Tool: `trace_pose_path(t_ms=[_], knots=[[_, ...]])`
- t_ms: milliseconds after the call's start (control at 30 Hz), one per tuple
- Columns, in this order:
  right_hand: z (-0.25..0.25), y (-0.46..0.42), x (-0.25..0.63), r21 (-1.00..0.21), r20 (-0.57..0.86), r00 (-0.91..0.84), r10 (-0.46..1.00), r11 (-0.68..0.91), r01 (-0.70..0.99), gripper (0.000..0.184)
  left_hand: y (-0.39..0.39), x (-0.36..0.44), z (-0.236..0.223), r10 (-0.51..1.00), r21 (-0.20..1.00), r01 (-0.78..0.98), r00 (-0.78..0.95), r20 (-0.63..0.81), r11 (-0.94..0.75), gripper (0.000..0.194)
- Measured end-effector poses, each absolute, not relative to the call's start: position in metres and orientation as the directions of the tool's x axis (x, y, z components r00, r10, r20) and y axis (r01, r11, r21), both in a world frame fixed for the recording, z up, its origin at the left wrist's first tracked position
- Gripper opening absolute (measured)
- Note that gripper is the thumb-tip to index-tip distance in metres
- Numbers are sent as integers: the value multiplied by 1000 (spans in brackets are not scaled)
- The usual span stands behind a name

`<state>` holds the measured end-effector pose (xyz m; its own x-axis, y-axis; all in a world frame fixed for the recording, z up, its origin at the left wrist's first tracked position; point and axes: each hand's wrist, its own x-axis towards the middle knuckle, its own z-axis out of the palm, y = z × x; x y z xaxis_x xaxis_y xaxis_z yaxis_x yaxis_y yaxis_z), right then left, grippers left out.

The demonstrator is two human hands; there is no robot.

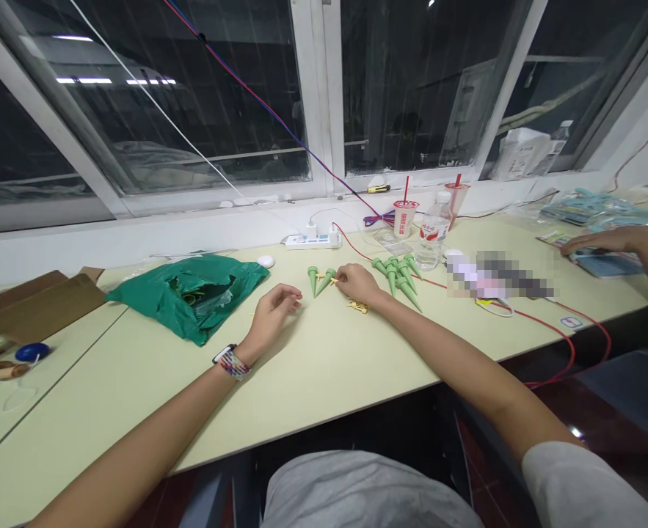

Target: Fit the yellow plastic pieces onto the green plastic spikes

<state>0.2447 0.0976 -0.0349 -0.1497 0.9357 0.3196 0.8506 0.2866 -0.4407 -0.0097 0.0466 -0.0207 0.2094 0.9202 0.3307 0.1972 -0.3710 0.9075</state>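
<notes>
Two green plant watering spikes (312, 279) lie side by side on the table, each with a small yellow piece at its head. My right hand (357, 283) is closed in a pinch at the right spike (325, 280), its fingertips on the small yellow piece (334, 281) there. Under my right wrist lies a little pile of loose yellow pieces (358, 306). Several more green spikes (392, 274) are heaped right of that hand. My left hand (275, 317) hovers left of the two spikes, open and loosely curled, holding nothing.
A torn green plastic bag (153, 293) lies left of my hands. Behind the spikes are a power strip (313, 240), a paper cup with a straw (405, 218) and a water bottle (431, 235). Another person's hand (604, 240) rests at the far right. Red cables (544, 334) cross the table edge.
</notes>
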Motion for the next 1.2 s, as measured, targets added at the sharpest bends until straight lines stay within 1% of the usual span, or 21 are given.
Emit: trace_pose_path(t_ms=[667,767,900,1033,1100,1200], knots=[[-32,93,244,-421,329,-162,930,298,857,15,46,-8,-20,928,920,181,205,311,-348,27],[-30,92,244,-435,320,-150,935,285,854,15,46,-9,-20,927,919,184,210,311,-350,28],[-24,92,249,-461,309,-116,944,255,850,21,45,-9,-20,928,920,179,208,310,-347,28],[-13,88,264,-454,329,-59,942,213,865,24,44,-8,-18,926,918,179,208,316,-353,27],[-7,85,274,-425,358,-16,933,178,888,26,43,-8,-17,926,916,184,207,317,-355,26],[-1,80,292,-299,419,59,906,76,951,29,42,-8,-16,924,913,193,211,318,-359,25]])
